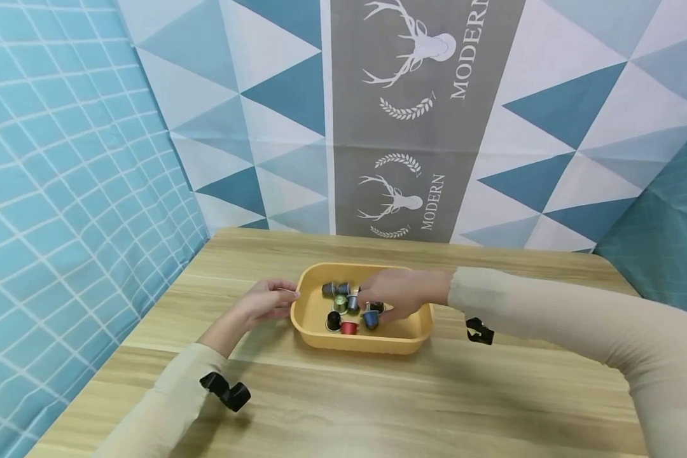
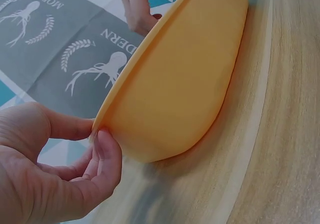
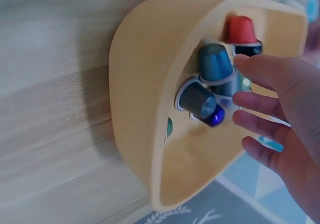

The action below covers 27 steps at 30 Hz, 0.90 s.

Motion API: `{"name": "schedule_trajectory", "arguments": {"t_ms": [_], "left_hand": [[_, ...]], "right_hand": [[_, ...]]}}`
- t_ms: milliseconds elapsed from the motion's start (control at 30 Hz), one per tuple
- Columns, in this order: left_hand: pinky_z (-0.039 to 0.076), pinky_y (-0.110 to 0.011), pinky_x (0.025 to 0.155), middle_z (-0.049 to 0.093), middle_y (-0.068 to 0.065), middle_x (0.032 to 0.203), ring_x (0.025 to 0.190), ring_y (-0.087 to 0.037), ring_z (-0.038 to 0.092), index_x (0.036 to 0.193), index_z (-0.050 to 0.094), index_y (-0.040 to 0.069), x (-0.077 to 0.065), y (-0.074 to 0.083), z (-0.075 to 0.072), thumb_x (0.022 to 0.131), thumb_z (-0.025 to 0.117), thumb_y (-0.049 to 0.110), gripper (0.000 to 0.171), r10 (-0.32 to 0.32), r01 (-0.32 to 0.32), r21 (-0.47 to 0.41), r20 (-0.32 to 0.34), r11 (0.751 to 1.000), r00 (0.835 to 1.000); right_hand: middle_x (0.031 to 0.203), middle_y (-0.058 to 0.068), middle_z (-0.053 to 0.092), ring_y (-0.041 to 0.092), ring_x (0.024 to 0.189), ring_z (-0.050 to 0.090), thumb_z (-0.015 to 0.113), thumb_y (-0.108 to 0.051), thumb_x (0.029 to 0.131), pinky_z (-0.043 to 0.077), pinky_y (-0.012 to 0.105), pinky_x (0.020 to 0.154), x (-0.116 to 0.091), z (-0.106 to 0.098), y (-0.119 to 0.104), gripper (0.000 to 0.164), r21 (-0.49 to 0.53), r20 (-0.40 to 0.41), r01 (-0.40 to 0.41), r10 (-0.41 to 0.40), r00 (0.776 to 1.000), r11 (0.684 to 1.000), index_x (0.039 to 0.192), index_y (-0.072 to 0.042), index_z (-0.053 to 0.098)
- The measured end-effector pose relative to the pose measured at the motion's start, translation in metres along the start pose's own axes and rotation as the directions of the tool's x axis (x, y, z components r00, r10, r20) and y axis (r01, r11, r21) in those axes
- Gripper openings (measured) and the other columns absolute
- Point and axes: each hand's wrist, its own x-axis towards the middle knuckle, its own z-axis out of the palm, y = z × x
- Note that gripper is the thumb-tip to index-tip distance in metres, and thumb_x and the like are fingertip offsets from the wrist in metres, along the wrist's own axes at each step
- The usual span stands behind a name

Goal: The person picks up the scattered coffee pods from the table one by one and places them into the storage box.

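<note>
A yellow-orange plastic basket (image 1: 352,343) stands on the wooden table, with several coffee capsules lying in it. My left hand (image 1: 265,301) pinches the basket's left rim; the left wrist view shows the thumb and fingertips on either side of the edge (image 2: 102,115). Reaching into the basket, my right hand (image 1: 397,289) is over the capsules with its fingers spread and loosely bent. In the right wrist view its fingertips are right beside a blue capsule (image 3: 215,62). A red capsule (image 3: 241,29), a grey capsule (image 3: 196,98) and a black capsule (image 1: 334,320) lie near it.
The wooden table (image 1: 343,401) spreads in front of the basket. Behind it hangs a patterned cloth (image 1: 286,146) with deer heads and triangles; a blue checked cloth (image 1: 63,159) borders the left side. Black wrist mounts (image 1: 226,390) are on both sleeves.
</note>
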Motion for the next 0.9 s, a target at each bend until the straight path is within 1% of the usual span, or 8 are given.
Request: {"name": "schedule_trajectory", "arguments": {"t_ms": [133,233,433,533,600,700,800,900], "left_hand": [[0.055,-0.018,0.075,0.060,-0.004,0.104,0.088,-0.008,0.061,0.131,0.043,-0.008,-0.003,-0.001,0.000,0.095,0.057,0.014,0.045,-0.021,0.021,-0.014,-0.005,1.000,1.000],[0.056,-0.019,0.076,0.063,-0.004,0.103,0.086,-0.007,0.063,0.133,0.042,-0.010,-0.005,-0.001,0.000,0.096,0.056,0.016,0.047,-0.032,0.032,-0.030,-0.003,0.999,0.999],[0.056,-0.019,0.078,0.064,-0.004,0.103,0.085,-0.006,0.064,0.131,0.045,-0.010,-0.006,-0.002,-0.001,0.097,0.056,0.018,0.046,-0.017,0.017,-0.007,-0.002,1.000,1.000],[0.055,-0.020,0.079,0.063,-0.007,0.106,0.086,-0.006,0.064,0.131,0.044,-0.011,-0.008,-0.003,-0.002,0.097,0.055,0.018,0.046,-0.003,0.003,0.014,0.001,1.000,1.000],[0.056,-0.020,0.081,0.063,-0.008,0.107,0.086,-0.007,0.064,0.132,0.044,-0.011,-0.009,-0.005,-0.002,0.098,0.054,0.019,0.046,0.003,-0.003,0.025,0.000,1.000,1.000],[0.056,-0.022,0.082,0.062,-0.009,0.108,0.086,-0.007,0.064,0.131,0.045,-0.010,-0.012,-0.005,-0.004,0.098,0.055,0.018,0.045,0.010,-0.009,0.045,-0.020,0.999,1.000],[0.057,-0.026,0.083,0.062,-0.009,0.109,0.086,-0.008,0.064,0.127,0.048,-0.009,-0.015,-0.004,-0.007,0.098,0.054,0.019,0.041,0.036,-0.031,0.098,-0.055,0.995,0.998],[0.058,-0.031,0.084,0.062,-0.013,0.109,0.089,-0.011,0.062,0.124,0.051,-0.009,-0.019,-0.003,-0.009,0.098,0.053,0.018,0.037,0.097,-0.077,0.173,-0.111,0.982,0.989]], "right_hand": [[0.107,0.006,0.066,0.019,0.099,0.062,0.071,-0.016,0.084,0.053,0.033,0.087,-0.019,0.001,0.003,0.029,0.076,-0.072,-0.061,0.067,0.995,0.995,0.111,-0.009,0.062],[0.111,0.004,0.065,0.018,0.105,0.061,0.069,-0.016,0.086,0.052,0.036,0.092,-0.034,0.002,0.003,0.029,0.119,-0.139,-0.113,0.129,0.982,0.986,0.114,-0.009,0.062],[0.112,0.001,0.064,0.018,0.107,0.061,0.068,-0.020,0.088,0.051,0.037,0.094,-0.063,0.013,0.000,0.027,0.159,-0.278,-0.211,0.249,0.928,0.964,0.113,-0.011,0.062],[0.112,0.004,0.064,0.021,0.108,0.060,0.070,-0.020,0.087,0.051,0.040,0.094,-0.077,0.021,-0.002,0.031,0.167,-0.336,-0.271,0.313,0.888,0.948,0.114,-0.009,0.062],[0.114,0.006,0.064,0.024,0.110,0.060,0.071,-0.021,0.086,0.051,0.042,0.095,-0.086,0.026,-0.004,0.034,0.193,-0.369,-0.332,0.382,0.847,0.923,0.116,-0.007,0.061],[0.117,0.011,0.064,0.031,0.113,0.059,0.071,-0.021,0.086,0.050,0.048,0.096,-0.098,0.032,-0.006,0.038,0.241,-0.421,-0.433,0.496,0.760,0.868,0.119,-0.004,0.060],[0.122,0.017,0.063,0.036,0.117,0.058,0.071,-0.024,0.087,0.048,0.052,0.098,-0.106,0.039,-0.007,0.044,0.279,-0.431,-0.548,0.613,0.663,0.789,0.123,-0.003,0.057],[0.126,0.021,0.060,0.040,0.118,0.056,0.069,-0.028,0.089,0.047,0.054,0.098,-0.113,0.048,-0.010,0.051,0.285,-0.426,-0.646,0.697,0.576,0.708,0.128,0.000,0.053]]}}
